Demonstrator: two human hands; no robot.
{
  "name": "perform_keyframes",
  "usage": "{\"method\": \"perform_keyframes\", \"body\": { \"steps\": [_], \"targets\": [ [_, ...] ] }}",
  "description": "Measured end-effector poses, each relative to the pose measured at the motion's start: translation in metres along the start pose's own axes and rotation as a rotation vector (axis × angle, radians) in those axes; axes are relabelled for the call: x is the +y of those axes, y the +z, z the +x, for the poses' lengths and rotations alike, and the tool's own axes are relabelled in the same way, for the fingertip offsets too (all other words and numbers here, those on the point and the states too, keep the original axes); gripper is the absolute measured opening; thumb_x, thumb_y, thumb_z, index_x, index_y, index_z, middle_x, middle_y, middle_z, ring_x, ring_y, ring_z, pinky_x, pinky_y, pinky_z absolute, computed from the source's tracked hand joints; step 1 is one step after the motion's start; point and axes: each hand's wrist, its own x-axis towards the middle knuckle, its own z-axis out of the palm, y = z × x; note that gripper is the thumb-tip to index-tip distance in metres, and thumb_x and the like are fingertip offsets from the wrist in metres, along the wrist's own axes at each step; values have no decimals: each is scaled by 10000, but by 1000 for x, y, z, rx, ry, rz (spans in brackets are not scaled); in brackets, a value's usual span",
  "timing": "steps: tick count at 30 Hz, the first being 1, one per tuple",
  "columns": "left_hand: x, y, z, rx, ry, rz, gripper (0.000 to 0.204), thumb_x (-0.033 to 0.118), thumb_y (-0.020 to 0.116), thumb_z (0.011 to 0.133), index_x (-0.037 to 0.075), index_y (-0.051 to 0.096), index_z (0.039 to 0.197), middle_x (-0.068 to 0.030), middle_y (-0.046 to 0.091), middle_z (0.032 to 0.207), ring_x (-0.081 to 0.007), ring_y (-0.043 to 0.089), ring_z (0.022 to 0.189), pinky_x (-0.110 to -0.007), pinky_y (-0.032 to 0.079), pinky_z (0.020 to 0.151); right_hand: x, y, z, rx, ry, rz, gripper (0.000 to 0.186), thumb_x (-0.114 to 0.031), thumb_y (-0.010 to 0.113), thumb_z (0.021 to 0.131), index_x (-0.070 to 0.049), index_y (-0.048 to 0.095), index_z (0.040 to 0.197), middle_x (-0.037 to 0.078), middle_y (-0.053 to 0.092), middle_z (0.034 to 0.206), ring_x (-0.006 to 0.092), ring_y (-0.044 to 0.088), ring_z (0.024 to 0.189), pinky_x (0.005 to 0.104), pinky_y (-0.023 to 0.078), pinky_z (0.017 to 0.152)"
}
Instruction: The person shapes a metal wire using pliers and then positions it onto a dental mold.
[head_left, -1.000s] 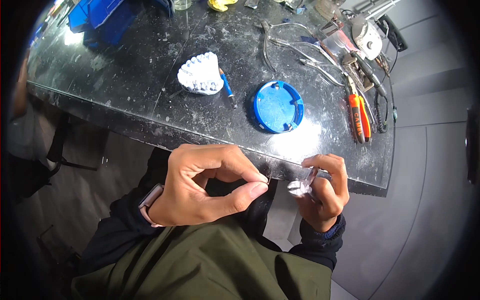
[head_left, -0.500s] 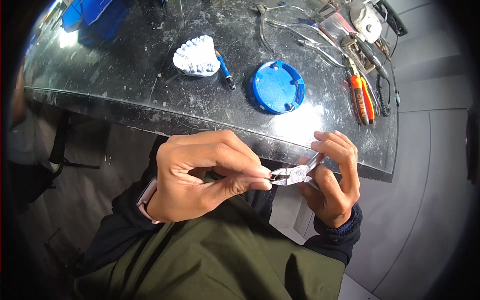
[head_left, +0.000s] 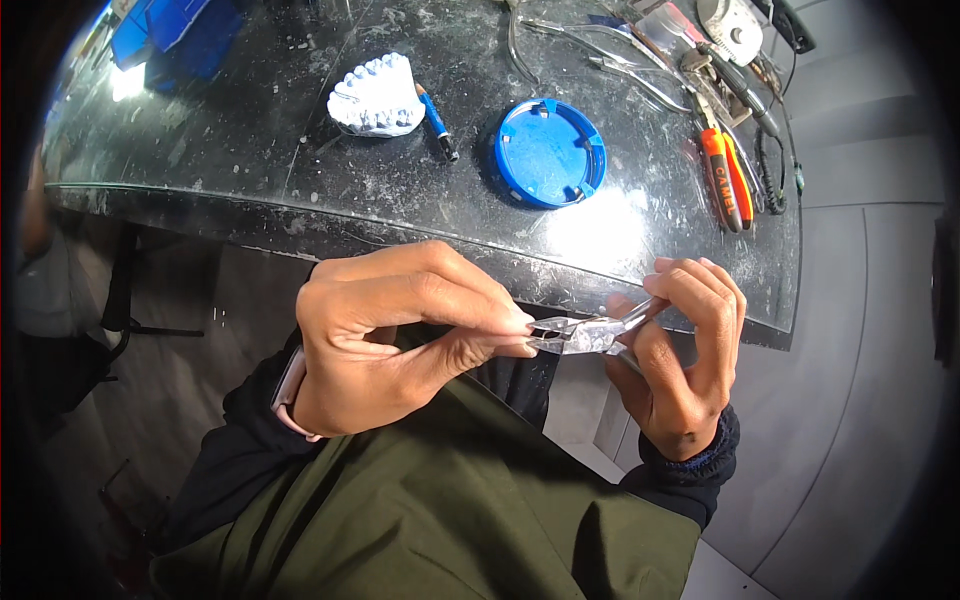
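Note:
My right hand (head_left: 685, 350) is wrapped round the handles of small silver pliers (head_left: 592, 338), held in front of the bench edge above my lap. The jaws point left and show a narrow gap. At their tips my left hand (head_left: 400, 335) is closed in a pinch, thumb against fingers. Between these fingertips and the jaws runs what looks like a thin wire, mostly hidden. Beyond my hands, a white plaster dental model (head_left: 377, 97) rests on the bench beside a blue pencil-like tool (head_left: 437, 123). A round blue lid-like dish (head_left: 550, 153) lies to their right.
The dark, scuffed bench top (head_left: 250, 150) ends at a front edge just beyond my hands. Orange-handled pliers (head_left: 725, 180), metal pliers (head_left: 640, 75) and other tools crowd its right side. Blue angular pieces (head_left: 170, 30) stand at the far left. An olive apron (head_left: 430, 500) covers my lap.
My right hand and the pliers have shifted slightly right, and more of the jaws shows past my left fingertips. The bench things sit a little higher in the view.

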Motion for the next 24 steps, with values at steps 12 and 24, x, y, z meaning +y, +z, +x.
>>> {"method": "perform_keyframes", "body": {
  "steps": [12, 24],
  "targets": [
    [-3, 2, 3, -7, 9, 35, 99, -33, 754, 734, -9, 693, 809, -124, 677, 773, -166, 672, 703, -247, 536, 597, 1, -2, 0, -33, -12, 6, 295, -176, 769, 586, -8, 615, 773, 137, 554, 972, 298, 576, 910, 471, 459, 838],
    [-7, 11, -2, 101, 56, 98, 110, -44, 757, 726, -7, 695, 809, -119, 670, 749, -153, 656, 673, -228, 506, 577, -3, -2, -1, -4, -63, -43, 340, -217, 769, 612, -9, 511, 685, 125, 520, 884, 280, 549, 771, 412, 425, 678]
  ]
}}
